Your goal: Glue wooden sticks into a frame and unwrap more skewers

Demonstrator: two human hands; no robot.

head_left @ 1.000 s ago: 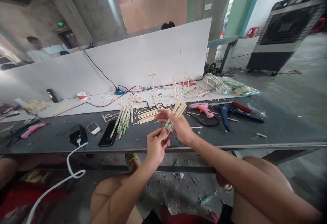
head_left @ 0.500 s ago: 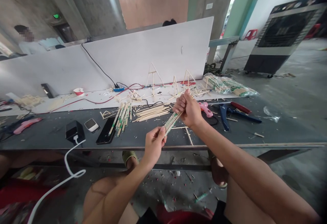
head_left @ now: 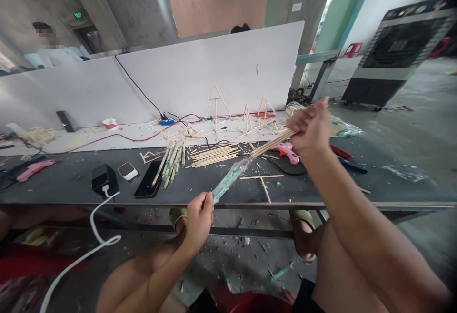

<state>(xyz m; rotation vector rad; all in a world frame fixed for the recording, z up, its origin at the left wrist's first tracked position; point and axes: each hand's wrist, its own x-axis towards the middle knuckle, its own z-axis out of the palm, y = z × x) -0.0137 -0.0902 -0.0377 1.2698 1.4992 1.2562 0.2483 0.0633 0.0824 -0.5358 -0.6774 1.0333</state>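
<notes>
My left hand is closed on the lower end of a clear plastic wrapper with green print. My right hand is wrapped round bare wooden chopsticks, whose ends still touch the wrapper's open mouth. Below them on the dark table lies a T of joined sticks. Loose bare chopsticks are spread in a pile beyond my left hand, and several wrapped chopsticks lie left of that pile. A pink glue gun rests under my right wrist.
Stick frames stand by the white partition. A black phone, a white-faced device and a black box with a white cable lie at left. Red-handled pliers lie at right, partly hidden by my forearm.
My hands have moved apart, the right one up and to the right, the left one down and left. The chopsticks have slid out of the wrapper, which now hangs from my left hand.
</notes>
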